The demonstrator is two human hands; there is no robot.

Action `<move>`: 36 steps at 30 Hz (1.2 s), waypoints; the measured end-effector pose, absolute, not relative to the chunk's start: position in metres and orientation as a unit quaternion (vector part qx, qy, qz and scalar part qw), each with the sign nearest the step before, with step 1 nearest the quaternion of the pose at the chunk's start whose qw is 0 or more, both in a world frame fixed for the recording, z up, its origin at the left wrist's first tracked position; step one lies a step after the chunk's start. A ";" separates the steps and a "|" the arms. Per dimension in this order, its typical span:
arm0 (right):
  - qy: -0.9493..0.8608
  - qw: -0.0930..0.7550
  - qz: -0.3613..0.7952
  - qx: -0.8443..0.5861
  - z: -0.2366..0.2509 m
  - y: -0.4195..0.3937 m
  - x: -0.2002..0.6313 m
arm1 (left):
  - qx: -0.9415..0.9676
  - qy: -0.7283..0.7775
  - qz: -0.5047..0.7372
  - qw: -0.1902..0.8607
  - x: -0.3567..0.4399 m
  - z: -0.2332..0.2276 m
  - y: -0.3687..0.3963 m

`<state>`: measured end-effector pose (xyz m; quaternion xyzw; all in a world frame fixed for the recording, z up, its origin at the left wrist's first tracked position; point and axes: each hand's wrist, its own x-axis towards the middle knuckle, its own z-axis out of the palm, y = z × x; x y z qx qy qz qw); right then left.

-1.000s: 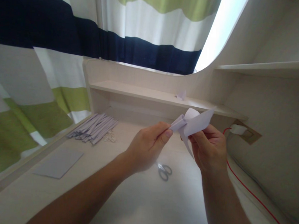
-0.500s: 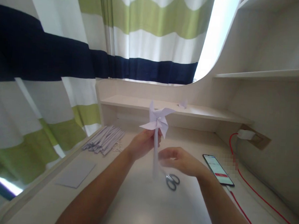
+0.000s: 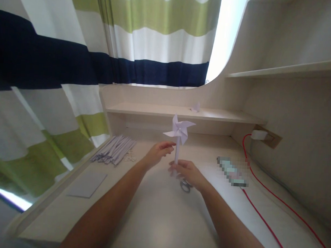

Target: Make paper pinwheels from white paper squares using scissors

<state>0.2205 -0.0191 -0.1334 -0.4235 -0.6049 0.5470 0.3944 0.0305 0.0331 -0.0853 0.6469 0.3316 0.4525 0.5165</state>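
A white paper pinwheel [image 3: 179,131] stands upright above the desk on a rolled paper stick. My right hand [image 3: 187,171] grips the lower part of that stick between thumb and fingers. Just left of the stick is my left hand [image 3: 160,152], its fingers apart and nothing held in it. The fingertips reach close to the stick below the blades; whether they touch it I cannot tell. Partly behind my right hand lies a pair of scissors [image 3: 184,185], with only the handle loops plainly showing.
At the left lie a bundle of rolled paper sticks [image 3: 115,150], small pale pieces [image 3: 130,157] and a stack of paper sheets [image 3: 87,184]. A phone [image 3: 232,172] with a red cable [image 3: 263,218] is at right. Another folded paper piece [image 3: 195,107] sits on the back shelf [image 3: 149,109].
My left hand has let go of the stick below the blades and moved slightly left. My right hand has taken hold of the stick lower down. The view has shifted somewhat.
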 end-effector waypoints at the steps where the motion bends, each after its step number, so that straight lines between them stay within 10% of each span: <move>1: -0.601 0.400 0.540 -0.433 -0.137 -0.017 0.220 | 0.652 0.344 0.456 0.499 0.031 -0.089 0.032; 22: -0.629 0.348 0.477 -0.506 -0.153 -0.049 0.254 | 0.671 0.382 0.477 0.419 0.075 -0.145 0.013; 36: -0.510 0.173 0.301 -0.787 -0.101 0.049 0.422 | 0.718 0.452 0.437 0.300 0.056 -0.191 0.028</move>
